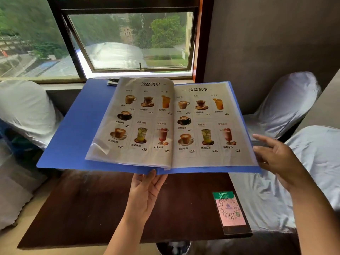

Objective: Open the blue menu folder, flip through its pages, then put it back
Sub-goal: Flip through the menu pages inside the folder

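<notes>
Now mid-flip, our left hand [147,188] pinches the blue menu folder [73,129] spine; right hand [276,159], fingers spread, must catch the next page.

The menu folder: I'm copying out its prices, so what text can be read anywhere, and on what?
"饮品菜单": heads both pages of the blue menu folder.
"¥28", "¥32", "¥25", "¥35": prices under the drinks.
Drink names: mostly too blurred.
QR code stand on the table: header unreadable.

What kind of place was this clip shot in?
Most likely a café or tea house. The open blue menu folder, held up by the left hand, shows priced coffees and teas; a QR code stand sits on the dark wooden table, with cloth-covered chairs by a window.
</notes>
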### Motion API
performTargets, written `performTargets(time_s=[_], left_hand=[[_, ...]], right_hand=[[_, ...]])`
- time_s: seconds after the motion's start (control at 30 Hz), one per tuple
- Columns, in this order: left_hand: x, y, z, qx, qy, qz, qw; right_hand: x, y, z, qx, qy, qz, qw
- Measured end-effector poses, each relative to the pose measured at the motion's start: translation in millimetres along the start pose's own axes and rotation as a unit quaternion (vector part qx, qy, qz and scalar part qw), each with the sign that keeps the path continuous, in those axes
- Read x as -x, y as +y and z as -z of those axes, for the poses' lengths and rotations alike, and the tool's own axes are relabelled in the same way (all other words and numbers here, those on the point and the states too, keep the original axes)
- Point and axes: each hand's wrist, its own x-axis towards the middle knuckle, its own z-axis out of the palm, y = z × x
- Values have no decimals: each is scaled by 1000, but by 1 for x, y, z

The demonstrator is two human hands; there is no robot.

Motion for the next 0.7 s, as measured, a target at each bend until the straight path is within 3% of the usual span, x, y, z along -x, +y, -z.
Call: performTargets(time_s=[0.17,0.27,0.33,0.47,0.53,0.63,0.7], left_hand=[[-4,0,6,-20,-17,8,1000],[-4,3,10,-57,-28,-2,998],[-3,8,11,-150,-26,-34,988],[-5,15,12,-415,-29,-108,903],[-6,24,14,-458,-65,-105,881],[-6,39,11,-318,-109,-42,941],[-13,44,8,-251,-78,-23,965]], right_hand=[[-2,13,8,-61,-116,-11,991],[-4,17,4,-94,-129,-1,987],[-5,21,-2,-93,-126,12,987],[-6,31,-18,-94,-123,38,987],[-8,37,-22,-113,-113,37,986],[-8,44,-25,-135,-102,34,985],[-7,45,-28,-150,-113,39,981]])
